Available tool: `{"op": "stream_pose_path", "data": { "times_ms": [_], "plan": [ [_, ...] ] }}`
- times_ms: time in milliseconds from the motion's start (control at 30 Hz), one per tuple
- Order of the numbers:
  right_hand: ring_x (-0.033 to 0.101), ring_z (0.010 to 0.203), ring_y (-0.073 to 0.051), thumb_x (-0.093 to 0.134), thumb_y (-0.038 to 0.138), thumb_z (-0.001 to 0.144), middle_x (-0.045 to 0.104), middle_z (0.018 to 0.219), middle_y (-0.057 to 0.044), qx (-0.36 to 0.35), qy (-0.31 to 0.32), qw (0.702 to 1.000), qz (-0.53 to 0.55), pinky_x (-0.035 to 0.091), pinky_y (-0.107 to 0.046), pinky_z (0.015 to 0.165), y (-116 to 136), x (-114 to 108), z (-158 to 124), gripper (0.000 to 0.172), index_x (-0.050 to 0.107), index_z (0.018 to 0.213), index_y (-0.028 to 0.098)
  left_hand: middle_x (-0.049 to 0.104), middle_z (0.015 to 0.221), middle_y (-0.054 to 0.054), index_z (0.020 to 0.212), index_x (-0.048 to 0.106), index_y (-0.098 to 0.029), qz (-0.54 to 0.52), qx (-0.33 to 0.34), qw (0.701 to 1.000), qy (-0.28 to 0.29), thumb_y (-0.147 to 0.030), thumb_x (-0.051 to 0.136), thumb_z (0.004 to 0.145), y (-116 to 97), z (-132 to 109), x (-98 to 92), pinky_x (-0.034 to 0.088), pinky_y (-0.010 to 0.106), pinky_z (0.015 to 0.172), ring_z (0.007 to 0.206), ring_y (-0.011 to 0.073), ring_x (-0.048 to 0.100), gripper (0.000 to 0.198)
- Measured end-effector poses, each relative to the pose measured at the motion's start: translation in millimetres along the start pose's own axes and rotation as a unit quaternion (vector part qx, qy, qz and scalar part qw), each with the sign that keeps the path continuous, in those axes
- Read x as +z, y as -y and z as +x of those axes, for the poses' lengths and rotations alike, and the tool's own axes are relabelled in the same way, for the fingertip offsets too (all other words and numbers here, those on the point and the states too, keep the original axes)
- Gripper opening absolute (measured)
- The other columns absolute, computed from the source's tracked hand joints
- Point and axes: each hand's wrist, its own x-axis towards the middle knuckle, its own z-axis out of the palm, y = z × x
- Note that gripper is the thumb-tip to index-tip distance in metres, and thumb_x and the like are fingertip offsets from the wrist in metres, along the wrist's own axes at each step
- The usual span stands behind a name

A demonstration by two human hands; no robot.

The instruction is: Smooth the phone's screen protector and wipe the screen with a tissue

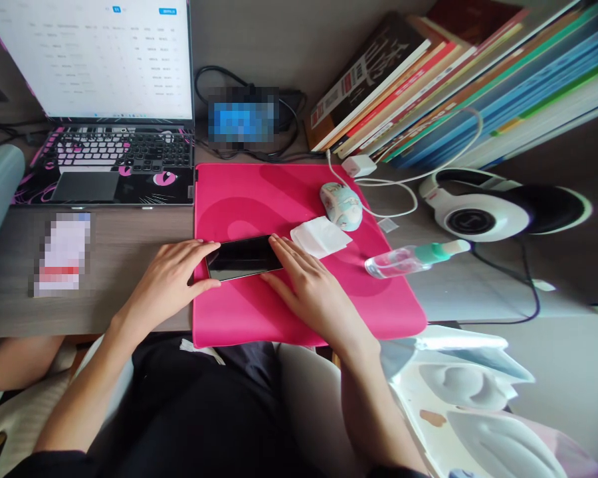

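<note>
Left hand (176, 269), right hand (306, 273) grip phone (244, 257) by opposite ends near left edge of mat (259, 312); slackened fingers could drop it.

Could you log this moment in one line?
left hand: holding phone, left end | right hand: holding phone, right end | phone: dark, over pink mat
</note>
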Motion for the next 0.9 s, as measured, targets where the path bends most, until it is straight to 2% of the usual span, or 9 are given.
{"op": "stream_pose_path", "data": {
  "times_ms": [233,433,567,767,900],
  "plan": [
    [0.045,0.159,-0.035,0.051,0.047,0.112,0.049,0.169,-0.020,0.003,0.007,1.000,0.017,0.044,-0.058,0.129,-6,8,3,0.069,0.038,0.169,0.012,0.066,0.153,0.010,0.149,0.055,-0.025,-0.006,0.001,1.000,-0.002,-0.041,0.074,0.103,0,0,0.1,0.046,0.049,0.116,0.142,0.0313,0.062,0.052],
    [0.042,0.161,-0.035,0.052,0.046,0.112,0.048,0.169,-0.021,-0.013,0.030,0.999,-0.005,0.043,-0.060,0.129,-4,0,-1,0.070,0.033,0.171,0.013,0.067,0.151,0.012,0.148,0.057,-0.024,0.011,-0.006,1.000,0.001,-0.039,0.071,0.104,-4,1,-2.5,0.048,0.049,0.115,0.140,0.0326,0.063,0.049],
    [0.047,0.157,-0.036,0.051,0.043,0.112,0.054,0.165,-0.021,-0.020,0.026,0.999,-0.028,0.045,-0.062,0.128,1,-9,-4,0.066,0.039,0.168,0.011,0.067,0.151,0.013,0.148,0.057,-0.024,0.016,-0.004,1.000,-0.001,-0.039,0.072,0.103,-4,1,-2.8,0.049,0.050,0.115,0.140,0.0331,0.064,0.050],
    [0.060,0.147,-0.037,0.053,0.040,0.112,0.065,0.153,-0.024,-0.040,0.001,0.997,-0.062,0.047,-0.061,0.126,6,-18,-7,0.056,0.055,0.156,0.005,0.067,0.151,0.013,0.148,0.057,-0.023,0.014,-0.005,1.000,0.003,-0.041,0.074,0.102,-4,1,-1.7,0.048,0.050,0.116,0.141,0.0332,0.063,0.052],
    [0.070,0.136,-0.035,0.053,0.039,0.112,0.072,0.144,-0.022,-0.051,-0.018,0.996,-0.071,0.051,-0.062,0.123,7,-22,-10,0.052,0.058,0.154,0.008,0.067,0.153,0.013,0.147,0.056,-0.022,0.019,0.002,1.000,0.004,-0.041,0.074,0.103,-5,0,-1.6,0.047,0.050,0.116,0.142,0.0330,0.062,0.052]
  ]
}}
